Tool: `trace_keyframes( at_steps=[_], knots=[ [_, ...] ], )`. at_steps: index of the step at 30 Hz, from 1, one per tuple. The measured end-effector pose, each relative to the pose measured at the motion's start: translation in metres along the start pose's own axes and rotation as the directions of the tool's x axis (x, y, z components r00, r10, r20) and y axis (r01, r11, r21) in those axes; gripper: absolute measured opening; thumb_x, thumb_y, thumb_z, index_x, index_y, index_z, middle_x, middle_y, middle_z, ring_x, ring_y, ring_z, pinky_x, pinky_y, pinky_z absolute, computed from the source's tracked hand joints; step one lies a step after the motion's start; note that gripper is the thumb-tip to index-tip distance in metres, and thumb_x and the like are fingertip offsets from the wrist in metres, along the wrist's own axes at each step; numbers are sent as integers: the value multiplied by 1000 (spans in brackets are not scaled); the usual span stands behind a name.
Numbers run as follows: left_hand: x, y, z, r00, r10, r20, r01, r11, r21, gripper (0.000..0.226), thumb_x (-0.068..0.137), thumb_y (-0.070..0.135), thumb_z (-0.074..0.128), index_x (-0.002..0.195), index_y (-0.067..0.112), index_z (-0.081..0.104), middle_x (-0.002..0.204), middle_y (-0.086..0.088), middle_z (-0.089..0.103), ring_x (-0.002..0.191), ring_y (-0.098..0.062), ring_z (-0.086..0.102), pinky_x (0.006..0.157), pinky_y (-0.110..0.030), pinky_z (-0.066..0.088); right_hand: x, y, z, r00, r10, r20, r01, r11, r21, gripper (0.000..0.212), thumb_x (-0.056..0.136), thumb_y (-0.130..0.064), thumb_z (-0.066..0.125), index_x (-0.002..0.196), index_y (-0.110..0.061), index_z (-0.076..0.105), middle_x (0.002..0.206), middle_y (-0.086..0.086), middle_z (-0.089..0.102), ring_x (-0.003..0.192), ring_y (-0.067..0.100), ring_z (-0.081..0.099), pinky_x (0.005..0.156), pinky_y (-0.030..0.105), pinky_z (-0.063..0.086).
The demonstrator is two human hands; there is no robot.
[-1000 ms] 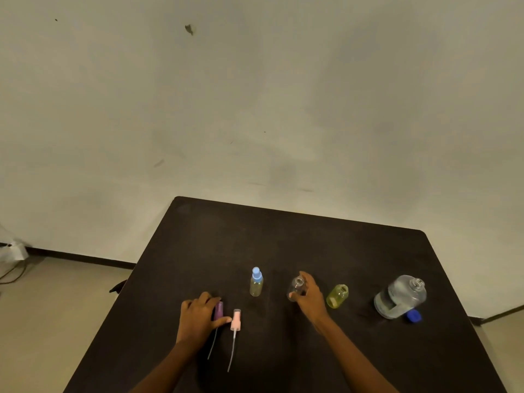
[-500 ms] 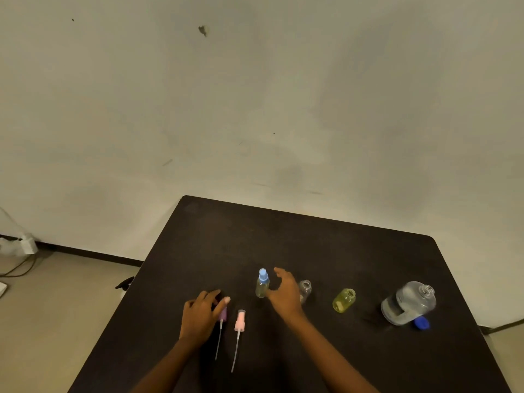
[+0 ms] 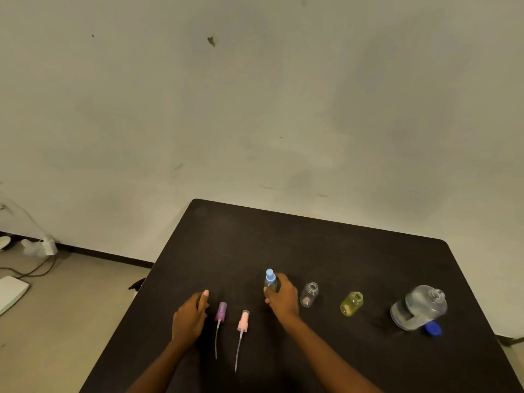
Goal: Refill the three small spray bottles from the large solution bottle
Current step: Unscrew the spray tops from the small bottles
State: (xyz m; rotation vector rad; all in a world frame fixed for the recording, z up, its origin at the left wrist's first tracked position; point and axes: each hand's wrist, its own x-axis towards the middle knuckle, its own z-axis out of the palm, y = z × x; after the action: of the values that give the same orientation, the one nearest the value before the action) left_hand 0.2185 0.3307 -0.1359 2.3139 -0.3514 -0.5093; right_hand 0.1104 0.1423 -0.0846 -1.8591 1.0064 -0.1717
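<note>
Grips the blue bottle (image 3: 270, 282) with the right hand (image 3: 283, 302) at lower centre of the frame, fingers and thumb curled round its body, the blue spray top sticking up above the knuckles. Holds it upright; cannot tell whether its base is on the counter (image 3: 326, 251) or just above it.

Rests the left hand (image 3: 188, 319) on the counter further left, fingers loose and mostly straight, holding nothing, index tip lifted a little.

Just right of that hand, apparently not touching it: purple sprayer (image 3: 220, 311), lying flat, thin tube trailing toward the bottom edge. Next to it on the right: pink sprayer (image 3: 243, 321), lying the same way with a longer tube, below and left of the right hand.

In a row from the right hand toward the right edge:
- clear bottle (image 3: 309, 295), uncapped, near the hand but apart from it
- yellow bottle (image 3: 351, 304), also uncapped
- big bottle (image 3: 419, 307), well apart from the yellow one, clear, with a handle and an open mouth; liquid level hard to tell
- cap (image 3: 433, 328), blue, on the counter against the big bottle's lower right side

Across the upper half of the frame: plain wall (image 3: 255, 95) with a few dark marks. At the left edge: floor (image 3: 65, 307), with cables (image 3: 34, 269) and a white plug.
</note>
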Motion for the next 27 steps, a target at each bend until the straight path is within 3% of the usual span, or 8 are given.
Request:
trace_keyframes(
  at_steps=[5, 8, 12, 14, 17, 21, 24, 27],
  knots=[
    [0, 4, 2, 998, -52, -18, 50, 996, -78, 16, 94, 18, 45, 99, 13, 59, 82, 3, 61, 78, -16, 63, 78, -34, 51, -14, -8, -18, 1000, -15, 7, 14, 993, 118, 16, 82, -17, 64, 89, -26, 53, 80, -4, 63, 72, 17, 66, 71, 42, 57],
    [-5, 17, -1, 992, -92, -89, 79, 987, -142, 18, 95, 25, 43, 87, 17, 58, 83, -4, 62, 84, -21, 61, 86, -45, 48, -25, -15, -35, 1000, -25, -11, 27, 980, 195, 17, 79, -15, 69, 91, -20, 58, 86, -1, 62, 82, 15, 63, 72, 31, 54],
    [-13, 58, -6, 987, -97, -128, 51, 945, -323, 27, 92, 16, 49, 116, 6, 56, 116, -16, 58, 107, -26, 55, 96, -41, 43, -46, -31, -65, 999, -37, 17, 28, 934, 355, 15, 78, -14, 72, 90, -19, 65, 91, 0, 67, 85, 11, 63, 69, 19, 50],
    [-23, 98, -13, 995, -39, -97, -11, 883, -469, 29, 91, 12, 51, 119, 6, 55, 120, -14, 57, 108, -19, 54, 91, -30, 43, -59, -39, -84, 997, -63, 40, 40, 904, 425, 17, 77, -15, 72, 93, -21, 67, 92, -1, 67, 87, 12, 63, 71, 19, 50],
    [-54, 172, -24, 983, 156, 100, -60, 781, -621, 25, 91, 21, 50, 114, 18, 59, 115, 0, 61, 109, -13, 55, 92, -27, 43, -77, -49, -115, 989, -114, 94, 56, 880, 471, 21, 78, -21, 71, 99, -21, 68, 97, -1, 66, 93, 14, 61, 77, 24, 51],
    [-93, 241, -27, 849, 426, 312, -113, 724, -680, 34, 86, 44, 53, 113, 26, 61, 119, 10, 63, 113, -10, 57, 99, -29, 43, -102, -64, -155, 960, -215, 180, 78, 822, 564, 31, 74, -31, 73, 103, -21, 68, 96, 7, 66, 88, 23, 63, 75, 32, 55],
    [-112, 269, -25, 804, 492, 334, -126, 690, -713, 45, 82, 37, 53, 120, 12, 59, 122, 8, 62, 113, -11, 59, 101, -32, 44, -115, -73, -179, 950, -249, 190, 88, 794, 601, 33, 76, -31, 72, 107, -19, 67, 101, 8, 67, 91, 23, 66, 77, 36, 56],
    [-124, 284, -22, 790, 527, 313, -153, 664, -732, 45, 79, 33, 53, 119, 13, 60, 121, 8, 63, 113, -8, 58, 100, -30, 45, -124, -74, -200, 952, -257, 168, 108, 792, 601, 33, 73, -30, 66, 105, -21, 68, 98, 6, 69, 89, 23, 67, 78, 35, 56]
  ],
)
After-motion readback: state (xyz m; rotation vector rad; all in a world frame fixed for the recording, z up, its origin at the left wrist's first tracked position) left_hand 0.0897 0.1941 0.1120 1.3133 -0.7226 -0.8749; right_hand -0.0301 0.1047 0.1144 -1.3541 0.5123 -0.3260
